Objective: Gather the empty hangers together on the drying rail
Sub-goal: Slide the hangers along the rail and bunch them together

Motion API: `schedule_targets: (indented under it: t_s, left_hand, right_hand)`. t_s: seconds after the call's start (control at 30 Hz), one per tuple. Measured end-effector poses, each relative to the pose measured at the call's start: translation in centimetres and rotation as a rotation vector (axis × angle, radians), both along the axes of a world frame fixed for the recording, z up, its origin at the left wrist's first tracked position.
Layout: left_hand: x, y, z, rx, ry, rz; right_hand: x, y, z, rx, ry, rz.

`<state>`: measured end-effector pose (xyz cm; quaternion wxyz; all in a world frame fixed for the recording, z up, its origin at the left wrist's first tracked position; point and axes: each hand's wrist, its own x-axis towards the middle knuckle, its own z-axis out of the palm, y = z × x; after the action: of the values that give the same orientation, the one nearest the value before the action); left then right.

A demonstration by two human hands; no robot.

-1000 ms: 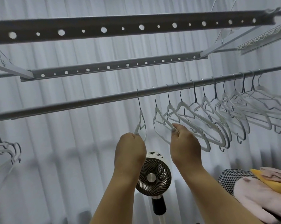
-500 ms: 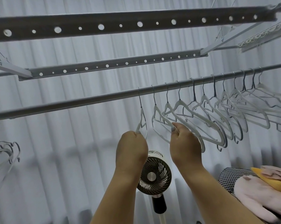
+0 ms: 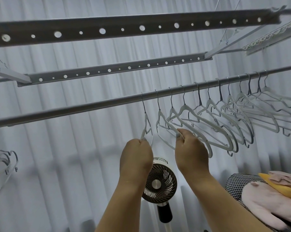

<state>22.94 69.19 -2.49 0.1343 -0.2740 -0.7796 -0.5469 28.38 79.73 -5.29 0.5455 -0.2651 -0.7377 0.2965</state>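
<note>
Your left hand (image 3: 136,158) pinches the lower end of a lone hanger (image 3: 146,126) on the rail (image 3: 74,108). Your right hand (image 3: 190,152) pinches the arm of the next hanger (image 3: 164,124), just beside the row of hangers (image 3: 233,114) further right. Fan (image 3: 159,183) below.

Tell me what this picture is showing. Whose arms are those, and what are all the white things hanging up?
A person wears a camera on their head, so you see their own arms reaching up. The white things are empty clothes hangers, hooked on a long grey drying rail. The left hand pinches the bottom of one hanger hanging by itself. The right hand grips the next hanger, at the edge of the bunch. Behind the arms stands a round fan, and clothes are piled at the lower right.
</note>
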Motion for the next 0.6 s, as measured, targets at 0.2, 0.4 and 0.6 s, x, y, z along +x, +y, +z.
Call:
schedule_targets:
  t_s: [0.2, 0.4, 0.6]
  left_hand:
    - [0.2, -0.2, 0.0, -0.006, 0.009, -0.004]
    - [0.4, -0.5, 0.0, -0.014, 0.005, -0.021]
    - [0.7, -1.1, 0.0, -0.050, 0.003, -0.002]
  right_hand:
    - [0.4, -0.4, 0.1, 0.031, -0.030, -0.047]
    - [0.4, -0.4, -0.4, 0.044, -0.010, -0.046]
    - [0.5, -1.0, -1.2, 0.144, 0.059, -0.200]
